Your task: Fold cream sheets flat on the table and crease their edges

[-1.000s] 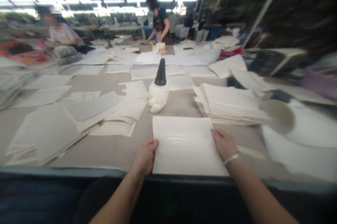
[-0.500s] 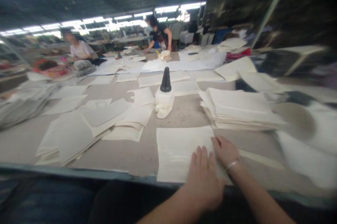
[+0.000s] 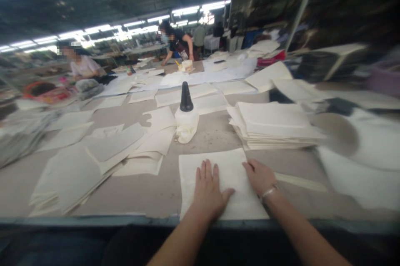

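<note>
A cream sheet (image 3: 229,170) lies flat at the table's near edge in front of me. My left hand (image 3: 210,191) rests palm down on it, with the fingers stretched and the thumb spread to the right. At the sheet's right edge, my right hand (image 3: 261,177) has its thumb and fingers closed on the border. A bracelet circles that wrist. Just beyond the sheet stands a white squeeze bottle (image 3: 187,121) with a black cone-shaped cap, its lower part covered in creamy residue. Narrow cream strips (image 3: 300,182) lie to the right of my right hand.
A stack of cream sheets (image 3: 275,118) sits behind and right of my hands. Cut pieces (image 3: 75,166) overlap in a pile on the left. White material (image 3: 353,178) spreads at the far right. Two people sit or stand across the table, one beside an orange basket (image 3: 46,93).
My left hand has slid left from the sheet's right side to its middle, its thumb now spread. My right hand stays at the right edge. The view has shifted slightly.
</note>
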{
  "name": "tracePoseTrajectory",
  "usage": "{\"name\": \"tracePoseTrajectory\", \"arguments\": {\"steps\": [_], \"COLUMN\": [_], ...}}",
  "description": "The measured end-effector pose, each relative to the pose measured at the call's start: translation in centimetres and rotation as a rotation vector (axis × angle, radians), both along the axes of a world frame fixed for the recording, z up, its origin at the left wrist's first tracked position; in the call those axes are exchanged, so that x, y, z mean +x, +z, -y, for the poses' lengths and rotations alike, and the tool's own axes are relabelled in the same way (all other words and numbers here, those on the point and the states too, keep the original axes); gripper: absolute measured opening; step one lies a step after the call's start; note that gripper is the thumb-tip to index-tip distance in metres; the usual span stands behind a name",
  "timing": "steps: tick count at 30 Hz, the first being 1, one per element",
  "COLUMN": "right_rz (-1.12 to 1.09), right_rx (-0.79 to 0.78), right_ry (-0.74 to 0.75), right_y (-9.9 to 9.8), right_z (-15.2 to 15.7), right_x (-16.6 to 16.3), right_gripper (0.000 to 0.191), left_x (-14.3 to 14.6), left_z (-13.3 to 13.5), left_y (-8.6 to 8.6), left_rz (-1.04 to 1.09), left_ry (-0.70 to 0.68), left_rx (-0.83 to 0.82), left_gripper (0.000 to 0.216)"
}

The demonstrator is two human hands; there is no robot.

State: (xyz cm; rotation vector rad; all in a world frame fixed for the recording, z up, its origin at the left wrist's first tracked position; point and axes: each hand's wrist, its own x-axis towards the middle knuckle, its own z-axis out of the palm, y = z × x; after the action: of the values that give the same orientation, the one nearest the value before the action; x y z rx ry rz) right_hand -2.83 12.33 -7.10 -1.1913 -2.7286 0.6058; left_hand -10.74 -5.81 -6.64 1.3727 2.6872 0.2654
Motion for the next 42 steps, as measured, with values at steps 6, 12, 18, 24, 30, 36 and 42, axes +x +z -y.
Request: {"name": "tracePoseTrajectory", "arguments": {"steps": [6,12,18,24,30,36,42], "right_rz": [-0.003,-0.009,-0.002,-0.011,-0.029,-0.07,-0.051], "right_rx": [0.014,0.014,0.02,-0.013,-0.076,-0.042,-0.022], "right_ry": [-0.007,0.008,0.024,0.033,0.035,0.056,0.04], "right_y": [-0.3,-0.2,0.1,0.3,0.7,0.1,-0.2], "right_z": [-0.1,0.0,0.1,0.1,-0.2,-0.5,-0.6], "right_x": [0.0,0.1,0.1,0.1,0.2,0.2,0.2], "right_gripper": [0.025,0.025,0.025,0.025,0.025,0.024,0.026], "left_x": [-3.1,-4.8,-5.7,-4.1,3.5,1.9,-2.2], "left_z": [2.0,2.8,3.1,0.8,-5.2,-5.4,-2.3], "left_y": [0.0,-0.3,-0.4,0.8,0.6,0.7,0.5], "left_rz": [-0.056,-0.091,-0.113,-0.15,-0.07,-0.053,-0.094], "left_ry": [0.095,0.152,0.211,0.323,-0.142,-0.132,0.001], "left_rx": [-0.036,-0.054,-0.064,-0.159,-0.026,-0.031,-0.077], "left_gripper": [0.09,0.089,0.087,0.076,0.061,0.071,0.076]}}
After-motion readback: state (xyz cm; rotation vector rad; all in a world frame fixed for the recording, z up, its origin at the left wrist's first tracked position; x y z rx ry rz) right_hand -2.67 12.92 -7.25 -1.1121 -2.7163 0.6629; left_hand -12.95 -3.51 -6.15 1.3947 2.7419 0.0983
